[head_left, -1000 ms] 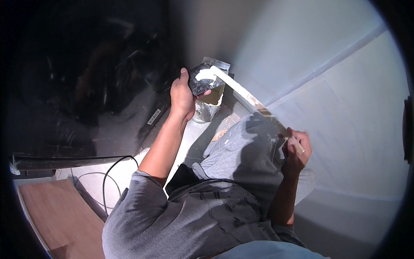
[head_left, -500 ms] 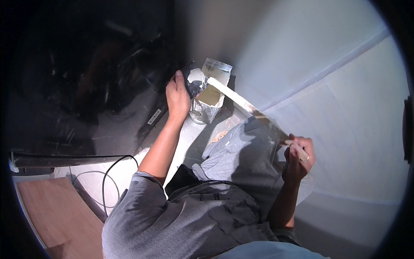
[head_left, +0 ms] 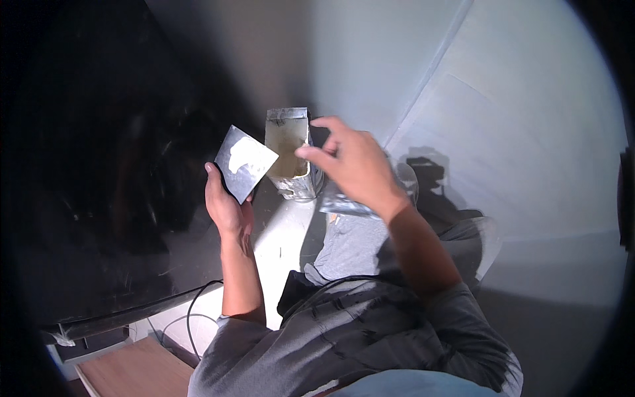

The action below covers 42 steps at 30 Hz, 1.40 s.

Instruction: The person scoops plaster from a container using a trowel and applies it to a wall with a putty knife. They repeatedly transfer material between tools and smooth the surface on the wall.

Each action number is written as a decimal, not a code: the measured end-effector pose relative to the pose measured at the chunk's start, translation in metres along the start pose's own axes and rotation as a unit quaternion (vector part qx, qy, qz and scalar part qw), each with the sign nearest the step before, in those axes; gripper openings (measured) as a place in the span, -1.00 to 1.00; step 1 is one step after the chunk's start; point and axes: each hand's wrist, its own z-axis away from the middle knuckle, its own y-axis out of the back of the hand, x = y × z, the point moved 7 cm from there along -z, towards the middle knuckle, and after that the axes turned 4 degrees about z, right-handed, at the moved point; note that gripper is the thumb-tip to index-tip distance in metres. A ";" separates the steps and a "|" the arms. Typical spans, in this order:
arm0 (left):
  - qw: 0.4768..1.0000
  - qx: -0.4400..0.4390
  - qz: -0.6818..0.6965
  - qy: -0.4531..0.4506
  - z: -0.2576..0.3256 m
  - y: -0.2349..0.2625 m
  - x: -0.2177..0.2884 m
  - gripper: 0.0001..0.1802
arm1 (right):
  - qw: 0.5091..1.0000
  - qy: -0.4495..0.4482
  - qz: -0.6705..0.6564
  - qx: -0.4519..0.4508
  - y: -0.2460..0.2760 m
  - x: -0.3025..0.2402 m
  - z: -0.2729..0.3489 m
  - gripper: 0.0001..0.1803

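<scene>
Left hand (head_left: 228, 205): fingers clamped on flat square steel blade with white smear (head_left: 243, 163), at 10 o'clock of centre.
Right hand (head_left: 354, 169): fingers loosely spread over open grey plaster tub (head_left: 288, 159); grip on anything cannot be told.
Handling: blade probably light, stiff, slick; best held by lower edge.

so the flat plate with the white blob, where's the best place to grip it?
By its lower near corner, from below and the left, as the left hand does now. The metal plate tilts up with white compound on its upper face, so fingers belong on the clean lower edge and back, thumb on the rim. The right hand is close on the right, by the mud pan.
</scene>
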 end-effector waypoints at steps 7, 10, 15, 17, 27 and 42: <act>0.978 -0.138 0.033 0.152 0.100 -0.094 -0.028 -0.48 | 0.863 -0.263 -0.422 0.086 0.143 0.196 0.158 -0.34; 0.945 -0.166 -0.006 0.282 0.156 -0.122 -0.071 -0.46 | 0.747 -0.342 -0.515 0.245 0.151 0.268 0.263 -0.37; 0.872 -0.280 0.018 0.400 0.224 -0.167 -0.111 -0.43 | 0.891 -0.303 -0.222 0.256 0.107 0.267 0.291 -0.55; 0.863 -0.281 0.004 0.419 0.246 -0.188 -0.103 -0.44 | 0.938 -0.256 -0.090 0.215 0.101 0.243 0.296 -0.57; 0.848 -0.315 -0.041 0.424 0.138 -0.122 -0.119 -0.50 | 0.968 -0.173 -0.155 -0.092 -0.014 0.169 0.281 -0.30; 0.779 -0.561 -0.084 0.268 0.135 -0.164 -0.105 -0.45 | 0.821 -0.056 -0.301 0.482 0.060 0.093 0.354 -0.70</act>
